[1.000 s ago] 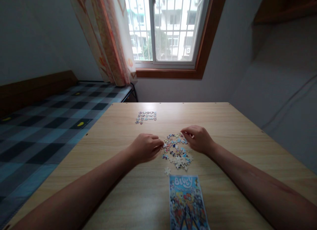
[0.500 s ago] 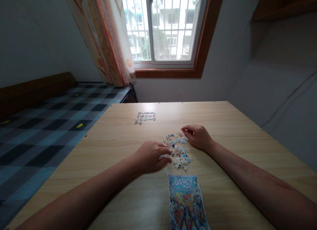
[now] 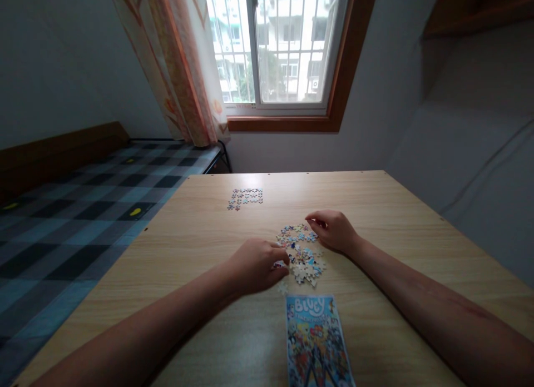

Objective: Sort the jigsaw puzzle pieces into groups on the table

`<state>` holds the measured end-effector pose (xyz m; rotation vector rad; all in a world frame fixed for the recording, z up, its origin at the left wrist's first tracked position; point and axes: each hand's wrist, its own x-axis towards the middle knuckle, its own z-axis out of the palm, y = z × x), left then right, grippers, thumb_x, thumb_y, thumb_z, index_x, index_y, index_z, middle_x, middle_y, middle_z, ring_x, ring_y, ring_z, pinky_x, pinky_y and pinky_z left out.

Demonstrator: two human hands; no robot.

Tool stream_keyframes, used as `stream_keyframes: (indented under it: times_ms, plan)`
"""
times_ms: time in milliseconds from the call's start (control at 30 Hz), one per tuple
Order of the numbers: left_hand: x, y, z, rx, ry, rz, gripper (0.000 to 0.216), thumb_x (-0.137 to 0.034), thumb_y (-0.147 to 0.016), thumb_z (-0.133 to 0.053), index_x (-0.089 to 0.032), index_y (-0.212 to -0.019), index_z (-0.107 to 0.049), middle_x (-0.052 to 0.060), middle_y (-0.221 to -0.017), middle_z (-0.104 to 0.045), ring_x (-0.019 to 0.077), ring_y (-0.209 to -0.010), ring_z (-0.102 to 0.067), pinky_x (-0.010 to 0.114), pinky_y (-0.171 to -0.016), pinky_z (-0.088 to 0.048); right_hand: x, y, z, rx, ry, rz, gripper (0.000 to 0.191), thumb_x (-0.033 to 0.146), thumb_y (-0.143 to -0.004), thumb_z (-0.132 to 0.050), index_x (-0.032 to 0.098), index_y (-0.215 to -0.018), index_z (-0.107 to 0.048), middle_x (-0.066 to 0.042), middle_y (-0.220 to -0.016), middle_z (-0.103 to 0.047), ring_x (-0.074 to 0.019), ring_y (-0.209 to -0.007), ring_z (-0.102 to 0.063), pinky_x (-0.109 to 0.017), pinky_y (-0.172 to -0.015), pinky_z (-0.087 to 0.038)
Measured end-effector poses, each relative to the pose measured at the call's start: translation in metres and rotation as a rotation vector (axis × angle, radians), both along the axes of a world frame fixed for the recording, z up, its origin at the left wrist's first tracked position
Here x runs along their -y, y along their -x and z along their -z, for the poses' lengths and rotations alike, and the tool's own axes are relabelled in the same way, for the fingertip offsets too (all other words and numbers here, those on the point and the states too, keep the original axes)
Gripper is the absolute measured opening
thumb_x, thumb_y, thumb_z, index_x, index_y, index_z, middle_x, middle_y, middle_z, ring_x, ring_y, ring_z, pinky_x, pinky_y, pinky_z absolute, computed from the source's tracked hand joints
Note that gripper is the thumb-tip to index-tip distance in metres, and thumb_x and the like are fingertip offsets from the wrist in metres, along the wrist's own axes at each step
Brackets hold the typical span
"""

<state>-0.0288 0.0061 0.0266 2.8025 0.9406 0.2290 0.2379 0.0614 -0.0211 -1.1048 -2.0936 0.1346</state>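
A heap of loose jigsaw puzzle pieces [image 3: 306,259] lies on the wooden table, some coloured side up and some pale side up. At its left edge rests my left hand [image 3: 261,267], fingers bent and thumb apart from them, with a few pieces showing in the gap. My right hand [image 3: 334,230] hovers by the heap's far right side. Its thumb and fingertips are pinched together, and whatever they hold is too small or hidden to make out. Farther back, a partly joined puzzle section [image 3: 252,197] lies flat.
A Bluey puzzle box or picture sheet [image 3: 315,342] lies at the table's near edge. The wooden table [image 3: 200,231] reaches toward a barred window [image 3: 292,53]. On the left stands a bed with a checked cover [image 3: 95,209], beside a curtain [image 3: 183,70].
The fingers of my left hand have curled in slightly at the heap's edge. My right hand stays in its pinch at the same place.
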Motion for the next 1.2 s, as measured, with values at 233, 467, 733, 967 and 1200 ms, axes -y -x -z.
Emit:
stream_keyframes:
  times_ms: [233, 467, 733, 967, 1200]
  plan:
    - [-0.001, -0.001, 0.0, 0.089, 0.105, -0.044, 0.012, -0.024, -0.082, -0.065, -0.025, -0.087, -0.075, -0.002, -0.076, -0.071, 0.0132, -0.068, -0.062, 0.025, -0.064, -0.042, 0.001, 0.001, -0.002, 0.003, 0.011, 0.019, 0.016, 0.022, -0.091, -0.059, 0.019, -0.092, -0.075, -0.002, -0.069, -0.069, -0.015, -0.061, -0.06, -0.027, -0.064, -0.042]
    - [-0.018, 0.007, -0.003, 0.254, 0.136, -0.186, 0.012, -0.027, -0.086, -0.063, -0.021, -0.08, -0.071, -0.001, -0.066, -0.065, 0.0108, -0.061, -0.054, 0.023, -0.061, -0.039, 0.0, 0.001, 0.0, -0.007, 0.013, 0.009, 0.015, 0.022, -0.09, -0.059, 0.02, -0.091, -0.074, -0.002, -0.07, -0.07, -0.0151, -0.061, -0.06, -0.027, -0.063, -0.042]
    - [-0.044, 0.038, -0.014, -0.152, -0.27, -0.716, 0.018, -0.029, -0.09, -0.05, -0.02, -0.086, -0.065, 0.007, -0.084, -0.072, 0.0195, -0.071, -0.063, 0.029, -0.063, -0.04, 0.0, 0.002, 0.001, 0.0, 0.011, 0.01, 0.016, 0.019, -0.089, -0.06, 0.02, -0.092, -0.075, -0.003, -0.076, -0.074, -0.0159, -0.063, -0.064, -0.027, -0.066, -0.045]
    - [-0.055, 0.042, -0.009, -0.265, -0.212, -0.785, 0.028, -0.025, -0.095, -0.04, -0.017, -0.096, -0.067, 0.014, -0.091, -0.073, 0.0256, -0.079, -0.069, 0.034, -0.068, -0.048, 0.001, 0.002, 0.001, -0.008, 0.031, 0.019, 0.016, 0.021, -0.09, -0.059, 0.021, -0.093, -0.075, -0.004, -0.076, -0.074, -0.0169, -0.065, -0.065, -0.028, -0.066, -0.046]
    - [-0.05, 0.04, -0.004, -0.237, -0.161, -0.724, 0.033, -0.032, -0.098, -0.041, -0.018, -0.093, -0.071, 0.013, -0.105, -0.07, 0.0254, -0.093, -0.068, 0.035, -0.077, -0.051, 0.001, 0.003, 0.001, -0.014, 0.03, 0.02, 0.016, 0.021, -0.09, -0.06, 0.021, -0.092, -0.075, -0.004, -0.078, -0.075, -0.0174, -0.067, -0.066, -0.029, -0.067, -0.048]
